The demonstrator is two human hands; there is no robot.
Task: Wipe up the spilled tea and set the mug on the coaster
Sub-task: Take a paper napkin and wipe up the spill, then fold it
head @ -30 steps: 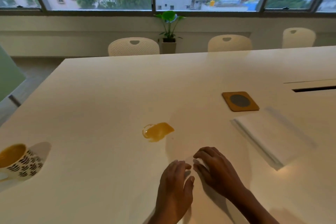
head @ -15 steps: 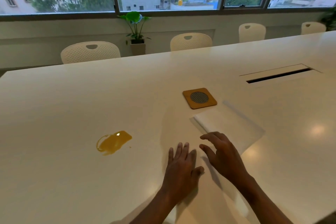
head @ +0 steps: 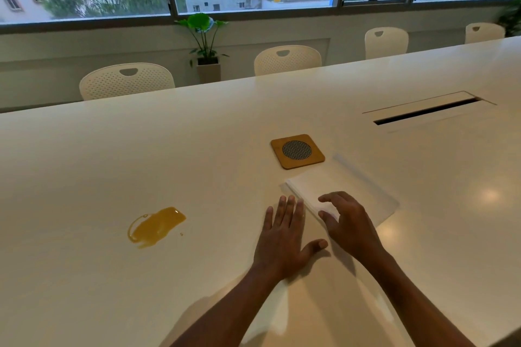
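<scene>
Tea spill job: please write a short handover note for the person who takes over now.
Left hand: flat on the table, open, holding nothing.
Right hand: fingers curled over the near corner of the white napkin stack, nothing lifted yet.
Tea spill: not wiped, left of both hands.
Wooden coaster: bare, just beyond the napkins.
Mug: out of view.
Done: nothing visible. Left: take a napkin, wipe the spill, find the mug, set it on the coaster.

R hand [head: 351, 222] now onto napkin stack [head: 342, 191], mug out of view
</scene>
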